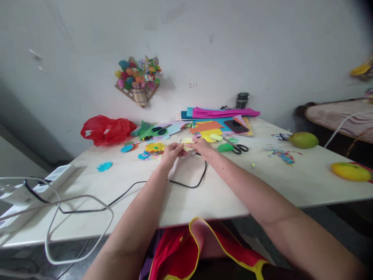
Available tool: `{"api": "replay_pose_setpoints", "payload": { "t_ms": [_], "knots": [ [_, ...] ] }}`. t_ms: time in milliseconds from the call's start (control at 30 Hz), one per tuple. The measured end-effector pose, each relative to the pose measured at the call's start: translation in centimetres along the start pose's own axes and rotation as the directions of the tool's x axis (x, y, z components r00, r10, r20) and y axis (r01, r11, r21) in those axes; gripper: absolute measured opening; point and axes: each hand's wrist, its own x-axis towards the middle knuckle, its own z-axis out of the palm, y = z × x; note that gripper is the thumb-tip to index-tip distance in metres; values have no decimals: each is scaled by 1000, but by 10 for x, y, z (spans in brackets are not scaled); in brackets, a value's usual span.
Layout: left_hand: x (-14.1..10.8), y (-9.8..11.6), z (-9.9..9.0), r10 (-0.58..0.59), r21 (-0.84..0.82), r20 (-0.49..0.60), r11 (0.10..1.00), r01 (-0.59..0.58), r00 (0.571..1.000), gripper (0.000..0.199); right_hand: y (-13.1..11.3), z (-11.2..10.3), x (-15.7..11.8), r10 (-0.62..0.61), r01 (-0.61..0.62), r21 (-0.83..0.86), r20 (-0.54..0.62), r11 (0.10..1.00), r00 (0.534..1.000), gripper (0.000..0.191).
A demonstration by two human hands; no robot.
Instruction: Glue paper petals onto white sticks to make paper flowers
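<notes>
My left hand [174,151] and my right hand [202,147] meet over the middle of the table, fingertips almost touching. Both have their fingers pinched on a small pale yellow piece [187,140], thin like paper or foam; the fingers hide much of it. Left of my left hand lie yellow flower-shaped cutouts [155,147], with blue ones [143,156] beneath. Beyond my right hand are yellow pieces [207,138] and a green piece [225,147]. Black-handled scissors [240,148] rest to the right of it. A black cable [189,187] loops on the table below my hands.
Coloured sheets [224,113], a phone [235,126] and a second pair of scissors [161,129] lie toward the wall. A red plastic bag [106,130] sits back left. White power strips [58,181] with cables occupy the left side; a green mango [304,140] and a yellow one [349,171] the right.
</notes>
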Motion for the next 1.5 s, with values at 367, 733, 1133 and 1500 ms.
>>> {"api": "replay_pose_setpoints", "payload": {
  "t_ms": [367,733,1133,1500],
  "knots": [
    [-1,2,2,3,17,5,1000,-3,1000,34,4,-2,3,-35,36,-75,22,996,999,37],
    [2,-1,-1,0,36,-5,999,0,1000,36,5,-6,7,-71,72,-19,8,997,997,35],
    [3,-2,0,5,32,-16,999,-5,1000,36,7,-4,7,-92,92,-50,5,995,996,43],
    [1,1,0,-11,33,-2,999,11,1000,36,5,-4,5,-83,85,-67,35,994,996,40]
  ]
}}
